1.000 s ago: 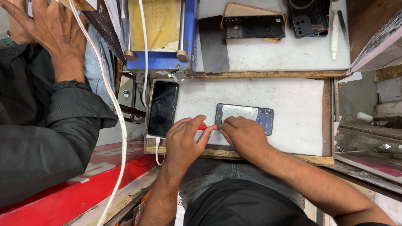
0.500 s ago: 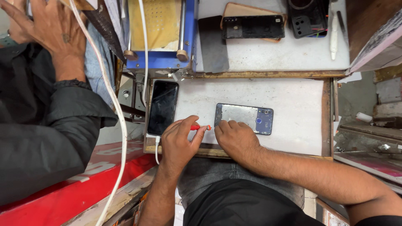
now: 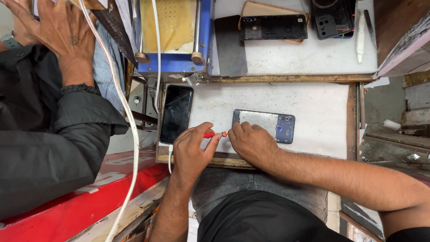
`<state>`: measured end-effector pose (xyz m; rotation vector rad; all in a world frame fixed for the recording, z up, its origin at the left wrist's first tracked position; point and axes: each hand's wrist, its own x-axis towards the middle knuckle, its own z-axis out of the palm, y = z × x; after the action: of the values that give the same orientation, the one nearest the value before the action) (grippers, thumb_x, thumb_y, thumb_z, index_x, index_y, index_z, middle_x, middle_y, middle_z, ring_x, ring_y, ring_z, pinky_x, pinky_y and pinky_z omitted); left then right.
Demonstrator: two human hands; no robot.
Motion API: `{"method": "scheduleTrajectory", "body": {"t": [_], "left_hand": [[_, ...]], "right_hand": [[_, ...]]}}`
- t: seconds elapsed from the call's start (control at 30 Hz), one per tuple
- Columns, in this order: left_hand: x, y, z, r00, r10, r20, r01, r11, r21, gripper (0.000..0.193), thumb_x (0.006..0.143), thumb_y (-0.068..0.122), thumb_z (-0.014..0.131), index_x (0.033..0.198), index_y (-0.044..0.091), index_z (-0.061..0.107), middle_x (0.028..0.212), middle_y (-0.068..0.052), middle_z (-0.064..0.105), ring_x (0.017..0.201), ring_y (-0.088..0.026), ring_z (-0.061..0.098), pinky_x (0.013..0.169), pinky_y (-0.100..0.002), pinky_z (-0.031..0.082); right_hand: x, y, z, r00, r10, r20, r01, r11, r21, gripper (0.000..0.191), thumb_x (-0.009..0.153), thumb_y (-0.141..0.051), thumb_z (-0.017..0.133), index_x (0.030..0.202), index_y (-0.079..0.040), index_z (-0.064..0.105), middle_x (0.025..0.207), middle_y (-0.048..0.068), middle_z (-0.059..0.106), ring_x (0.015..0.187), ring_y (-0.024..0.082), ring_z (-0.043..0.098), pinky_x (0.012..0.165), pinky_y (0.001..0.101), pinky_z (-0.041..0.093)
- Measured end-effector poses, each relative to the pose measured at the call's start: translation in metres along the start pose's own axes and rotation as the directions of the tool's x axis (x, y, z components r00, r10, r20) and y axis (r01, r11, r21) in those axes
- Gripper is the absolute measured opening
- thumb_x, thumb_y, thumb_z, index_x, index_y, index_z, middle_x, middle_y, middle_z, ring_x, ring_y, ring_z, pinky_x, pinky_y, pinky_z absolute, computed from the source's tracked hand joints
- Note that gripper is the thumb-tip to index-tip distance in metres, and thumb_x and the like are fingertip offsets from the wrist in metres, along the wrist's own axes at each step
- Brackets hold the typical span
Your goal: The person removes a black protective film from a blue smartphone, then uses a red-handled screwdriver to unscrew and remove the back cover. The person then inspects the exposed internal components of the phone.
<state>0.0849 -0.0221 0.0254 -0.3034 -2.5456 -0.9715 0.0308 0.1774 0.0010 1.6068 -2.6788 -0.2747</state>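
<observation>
Head view: I look straight down at a small white worktop (image 3: 313, 103) with a wooden rim. My left hand (image 3: 192, 150) pinches a small red-handled screwdriver (image 3: 214, 134) between thumb and forefinger, fingers narrow around the handle, its shaft lying roughly parallel to the near edge and pointing right. The tip ends just beside the left short end of the blue phone (image 3: 264, 125), which lies face down near the middle of the worktop, its long axis also running left to right along the near edge. So tool and phone sit almost in one line, the phone to the right of the tip. My right hand (image 3: 253, 143) rests on the phone's near left corner, fingers curled down against it, and is the nearer hand. A second phone with a dark screen (image 3: 176, 114) lies at the worktop's left edge, long axis running away from me, a white cable (image 3: 170, 154) plugged into its near end. Another person's hand (image 3: 58, 31) is raised off to the far left.
</observation>
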Motion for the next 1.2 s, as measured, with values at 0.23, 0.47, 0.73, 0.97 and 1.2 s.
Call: {"method": "scheduleTrajectory", "body": {"t": [0.23,0.47,0.73,0.97,1.2], "left_hand": [[0.000,0.001,0.003,1.000,0.016,0.004,-0.017,0.999,0.050,0.036,0.086,0.014,0.086,0.113,0.005,0.064,0.083,-0.008,0.074,0.078,-0.023,0.075,0.075,-0.037,0.061],[-0.005,0.003,0.002,1.000,0.027,-0.002,-0.027,1.000,0.008,0.036,0.088,0.014,0.085,0.115,0.004,0.062,0.084,-0.008,0.074,0.079,-0.024,0.076,0.075,-0.037,0.060],[-0.005,0.006,0.011,0.997,0.075,0.024,-0.075,0.997,0.011,0.034,0.089,0.015,0.083,0.114,0.006,0.063,0.082,-0.008,0.074,0.079,-0.024,0.076,0.078,-0.039,0.061],[-0.006,0.007,0.016,0.998,0.060,0.031,-0.060,0.998,0.018,0.031,0.090,0.018,0.083,0.111,0.005,0.064,0.080,-0.008,0.074,0.075,-0.024,0.075,0.075,-0.038,0.060],[-0.005,0.010,0.014,0.996,0.084,0.036,-0.085,0.995,0.049,0.032,0.091,0.017,0.084,0.111,0.004,0.063,0.077,-0.008,0.071,0.071,-0.025,0.073,0.073,-0.039,0.059]], "right_hand": [[0.001,0.003,-0.009,1.000,0.000,-0.015,-0.001,1.000,-0.007,0.018,0.081,-0.016,0.072,0.090,-0.003,0.062,0.081,0.006,0.058,0.072,0.015,0.061,0.050,0.0271,0.055],[0.005,0.040,-0.014,0.976,0.212,0.047,-0.212,0.881,0.422,0.020,0.089,-0.021,0.064,0.101,-0.006,0.060,0.093,0.011,0.063,0.074,0.026,0.069,0.057,0.0423,0.058],[0.005,0.162,-0.014,0.739,0.647,-0.191,-0.572,0.751,0.331,0.014,0.101,-0.020,0.060,0.105,-0.008,0.066,0.096,0.014,0.070,0.068,0.034,0.069,0.059,0.0477,0.056],[0.007,0.199,0.008,0.686,0.669,-0.287,-0.577,0.740,0.345,0.015,0.109,-0.019,0.061,0.106,-0.008,0.072,0.088,0.012,0.074,0.073,0.031,0.071,0.063,0.0473,0.056],[-0.002,0.187,0.012,0.643,0.679,-0.355,-0.525,0.727,0.442,0.010,0.100,-0.009,0.067,0.107,-0.010,0.074,0.093,0.011,0.075,0.077,0.030,0.071,0.067,0.0451,0.056]]}}
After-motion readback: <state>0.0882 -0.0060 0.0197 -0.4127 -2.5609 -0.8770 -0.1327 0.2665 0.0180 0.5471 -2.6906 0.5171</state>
